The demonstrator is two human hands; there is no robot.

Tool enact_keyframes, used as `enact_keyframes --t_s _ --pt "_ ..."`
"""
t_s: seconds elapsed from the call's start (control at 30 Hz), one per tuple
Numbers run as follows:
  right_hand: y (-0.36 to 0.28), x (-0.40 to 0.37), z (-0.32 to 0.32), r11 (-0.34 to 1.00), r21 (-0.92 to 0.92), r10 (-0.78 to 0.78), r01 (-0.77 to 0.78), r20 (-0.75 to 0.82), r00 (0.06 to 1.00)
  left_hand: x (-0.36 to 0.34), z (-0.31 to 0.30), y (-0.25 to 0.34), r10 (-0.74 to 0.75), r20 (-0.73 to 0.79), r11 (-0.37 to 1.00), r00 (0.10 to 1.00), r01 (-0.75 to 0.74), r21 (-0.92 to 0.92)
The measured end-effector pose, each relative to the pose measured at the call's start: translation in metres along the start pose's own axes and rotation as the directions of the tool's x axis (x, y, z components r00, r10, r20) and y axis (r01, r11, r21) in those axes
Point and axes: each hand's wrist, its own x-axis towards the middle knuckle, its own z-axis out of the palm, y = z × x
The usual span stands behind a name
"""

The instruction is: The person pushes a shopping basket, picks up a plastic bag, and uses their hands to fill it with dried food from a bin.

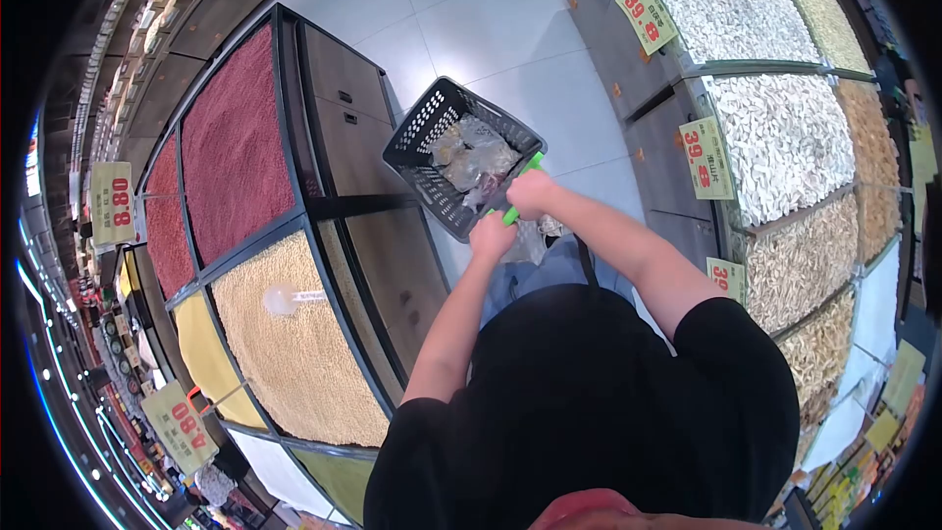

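Observation:
Both my hands grip the green and dark handle [511,216] of a black plastic shopping basket [404,142] in front of me. My left hand [492,236] is wrapped round the handle's near end, and my right hand [530,193] round the part farther along. Inside the basket lie several clear plastic bags [476,152] with pale and brownish contents that I cannot make out. Part of another clear bag [525,243] shows below the handle, close to my body.
On the left stands a bin display with dark red grains [240,132], beige grains [304,353] and a clear scoop [282,300]. On the right are bins of white dried slices [780,142] with price signs [706,159]. Grey tiled floor [491,15] runs between them.

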Motion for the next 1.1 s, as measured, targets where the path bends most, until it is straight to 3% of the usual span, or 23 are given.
enact_keyframes --t_s 0.33,0.47,0.67,1.1 --pt "-0.071 -0.084 0.088 0.977 0.155 0.162 -0.144 -0.107 0.981 -0.094 0.045 -0.024 0.213 -0.047 0.977 0.976 -0.212 0.041" --pt "-0.103 -0.113 0.125 0.96 0.204 0.212 -0.193 -0.075 0.974 -0.134 0.07 -0.033 0.253 -0.015 0.964 0.967 -0.25 0.091" --pt "-0.146 -0.165 0.173 0.944 0.244 0.242 -0.221 -0.061 0.968 -0.193 0.115 -0.037 0.246 0.041 0.952 0.968 -0.25 0.175" --pt "-0.153 -0.29 0.263 0.993 0.072 0.093 -0.091 -0.038 0.995 -0.328 0.241 0.028 0.137 -0.105 0.989 0.985 -0.131 0.064"
